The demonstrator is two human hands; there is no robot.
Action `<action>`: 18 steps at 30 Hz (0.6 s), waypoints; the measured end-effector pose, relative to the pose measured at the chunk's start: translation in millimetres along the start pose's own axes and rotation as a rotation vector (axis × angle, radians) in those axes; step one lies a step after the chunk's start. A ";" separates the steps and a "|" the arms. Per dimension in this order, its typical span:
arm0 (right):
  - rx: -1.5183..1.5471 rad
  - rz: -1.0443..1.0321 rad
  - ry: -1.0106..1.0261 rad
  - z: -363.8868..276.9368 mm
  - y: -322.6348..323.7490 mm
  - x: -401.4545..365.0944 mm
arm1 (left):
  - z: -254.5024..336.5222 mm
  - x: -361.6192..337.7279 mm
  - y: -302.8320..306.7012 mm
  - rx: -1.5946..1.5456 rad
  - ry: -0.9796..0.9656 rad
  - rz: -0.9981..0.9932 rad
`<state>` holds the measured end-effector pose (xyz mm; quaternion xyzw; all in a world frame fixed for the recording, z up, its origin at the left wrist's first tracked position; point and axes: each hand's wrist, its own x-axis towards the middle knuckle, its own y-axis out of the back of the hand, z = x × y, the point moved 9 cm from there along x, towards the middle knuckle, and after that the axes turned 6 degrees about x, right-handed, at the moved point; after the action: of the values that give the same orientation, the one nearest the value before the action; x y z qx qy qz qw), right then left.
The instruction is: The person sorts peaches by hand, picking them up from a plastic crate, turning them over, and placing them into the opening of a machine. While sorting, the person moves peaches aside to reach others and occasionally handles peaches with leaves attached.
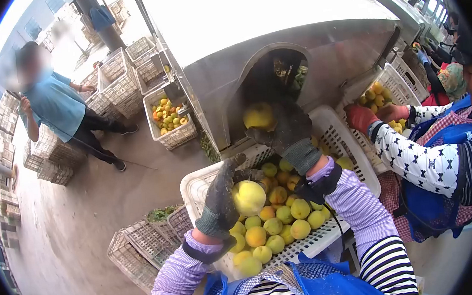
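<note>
My left hand (221, 199), in a dark glove, is closed around a pale yellow peach (249, 198) above the crate. Farther forward, at the round opening (274, 68) of the metal machine, my right hand (289, 131) grips another yellow peach (259, 116) and wears a dark glove too. Below both hands a white plastic crate (194, 187) holds many yellow-green and orange peaches (274, 227). My right forearm hides part of the fruit.
A co-worker's red-gloved hand (361, 118) is over a neighbouring crate (404, 85) of peaches at right. A person in a blue shirt (58, 101) stands at left, near stacked crates (118, 82). A fruit-filled crate (173, 136) is on the floor; more crates (138, 249) stand lower left.
</note>
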<state>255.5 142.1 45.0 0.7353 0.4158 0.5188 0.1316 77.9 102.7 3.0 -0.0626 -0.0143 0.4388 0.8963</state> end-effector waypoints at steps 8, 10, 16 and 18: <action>0.193 -0.169 -0.206 17.1 -2.6 57.7 | 0.1 19.0 10.1 0.440 -0.287 0.174; 0.291 -0.254 -0.202 2.3 15.0 27.7 | -2.4 14.9 11.2 0.374 -0.312 0.182; 0.301 -0.391 -0.013 -49.7 31.6 -37.0 | 13.2 21.8 -6.8 -0.123 -0.147 0.091; 0.328 -0.341 0.008 -50.9 38.6 -41.5 | 15.9 26.3 -14.9 -0.490 -0.009 0.102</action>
<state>224.6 75.0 63.7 0.6640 0.6130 0.4176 0.0944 104.5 116.0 19.9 -0.2768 -0.1210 0.4669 0.8311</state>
